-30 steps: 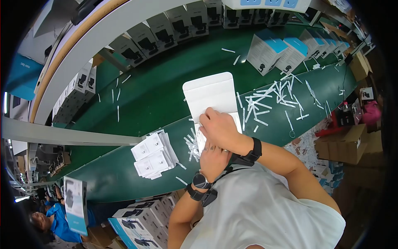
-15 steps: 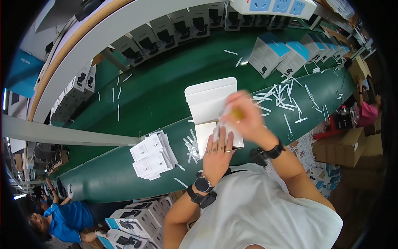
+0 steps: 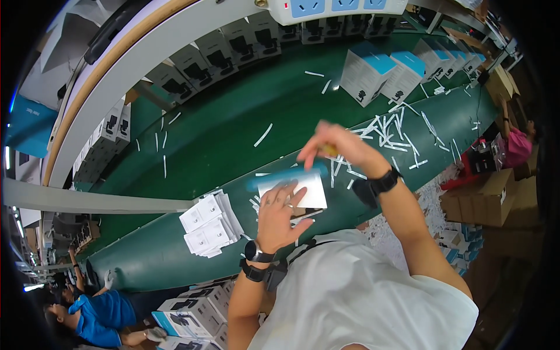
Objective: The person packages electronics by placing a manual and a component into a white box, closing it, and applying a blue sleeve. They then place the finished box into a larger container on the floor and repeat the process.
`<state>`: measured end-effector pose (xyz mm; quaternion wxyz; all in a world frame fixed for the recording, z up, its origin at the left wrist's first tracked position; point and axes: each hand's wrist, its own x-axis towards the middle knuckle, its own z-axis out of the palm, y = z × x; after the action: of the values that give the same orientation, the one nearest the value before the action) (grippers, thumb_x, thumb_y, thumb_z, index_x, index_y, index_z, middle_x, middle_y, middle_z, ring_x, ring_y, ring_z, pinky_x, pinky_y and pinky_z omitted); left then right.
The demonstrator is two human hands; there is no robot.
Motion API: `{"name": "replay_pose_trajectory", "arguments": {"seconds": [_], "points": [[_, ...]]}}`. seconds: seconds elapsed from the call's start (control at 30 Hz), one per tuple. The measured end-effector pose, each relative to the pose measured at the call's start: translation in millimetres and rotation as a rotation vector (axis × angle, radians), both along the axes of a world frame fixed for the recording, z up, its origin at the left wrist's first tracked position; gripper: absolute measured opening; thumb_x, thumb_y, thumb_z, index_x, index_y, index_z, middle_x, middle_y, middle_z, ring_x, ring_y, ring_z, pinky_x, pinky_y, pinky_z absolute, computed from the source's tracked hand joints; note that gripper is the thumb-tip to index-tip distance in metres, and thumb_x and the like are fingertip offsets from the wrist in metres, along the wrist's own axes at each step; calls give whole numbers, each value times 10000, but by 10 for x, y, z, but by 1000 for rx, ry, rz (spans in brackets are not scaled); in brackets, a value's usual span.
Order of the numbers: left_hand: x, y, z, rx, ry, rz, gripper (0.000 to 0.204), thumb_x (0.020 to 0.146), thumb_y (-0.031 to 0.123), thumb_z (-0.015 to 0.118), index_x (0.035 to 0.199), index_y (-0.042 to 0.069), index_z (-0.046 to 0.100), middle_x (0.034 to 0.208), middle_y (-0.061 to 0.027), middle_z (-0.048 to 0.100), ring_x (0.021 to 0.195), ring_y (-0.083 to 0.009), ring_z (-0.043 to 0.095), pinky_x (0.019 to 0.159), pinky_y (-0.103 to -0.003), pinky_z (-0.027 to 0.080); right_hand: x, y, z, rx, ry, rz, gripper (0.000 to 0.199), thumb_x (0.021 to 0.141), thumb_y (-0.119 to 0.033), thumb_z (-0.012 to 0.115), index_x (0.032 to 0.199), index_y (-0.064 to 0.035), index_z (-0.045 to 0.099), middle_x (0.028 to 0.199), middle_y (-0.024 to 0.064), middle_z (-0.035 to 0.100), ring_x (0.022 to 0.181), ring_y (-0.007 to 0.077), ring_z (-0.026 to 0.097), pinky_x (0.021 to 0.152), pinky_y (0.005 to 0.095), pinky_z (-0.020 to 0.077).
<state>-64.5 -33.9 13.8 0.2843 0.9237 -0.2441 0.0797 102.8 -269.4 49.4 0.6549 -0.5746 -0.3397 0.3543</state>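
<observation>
A small white box [image 3: 315, 193] lies on the green worktable in front of me, its blue flap edge [image 3: 280, 177] smeared by motion. A dark gap shows at the box's near edge. My left hand [image 3: 279, 213] rests on the left part of the box with its fingers spread. Above and beyond the box's far right corner is my right hand [image 3: 338, 144], partly blurred, its fingers bent. A small yellow thing [image 3: 331, 150] shows in that palm; its kind is unclear. Left of the box lies a stack of folded white printed leaflets [image 3: 207, 224].
White paper strips [image 3: 388, 131] litter the green table [image 3: 146, 256] around the box. Printed cartons [image 3: 367, 76] line the far side, under a shelf with a power strip [image 3: 338, 7]. A grey post [image 3: 93, 192] stands left. A co-worker in blue [image 3: 111, 309] is at lower left.
The box's raised flap has come down and its blue side now shows. My left hand has shifted left on the box. My right hand has lifted away from it. A strip now lies beyond the box.
</observation>
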Motion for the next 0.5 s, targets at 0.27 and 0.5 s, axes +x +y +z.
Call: {"name": "replay_pose_trajectory", "arguments": {"seconds": [0.27,0.5], "points": [[-220,150,-399,-936,405,280,262,785,66,735,1039,13,700,909,-69,734,827,-162,695,749,-305,544,-740,491,201,-271,-806,-212,152,906,-268,664,936,-128,613,887,26,623,825,259,644,672,390,500],[-275,151,-374,-1080,348,172,245,789,64,777,1019,10,715,922,-59,738,838,-145,692,759,-303,544,-758,561,134,-250,-1063,-242,183,840,-255,752,875,-124,630,875,17,622,767,233,640,577,358,478]]}}
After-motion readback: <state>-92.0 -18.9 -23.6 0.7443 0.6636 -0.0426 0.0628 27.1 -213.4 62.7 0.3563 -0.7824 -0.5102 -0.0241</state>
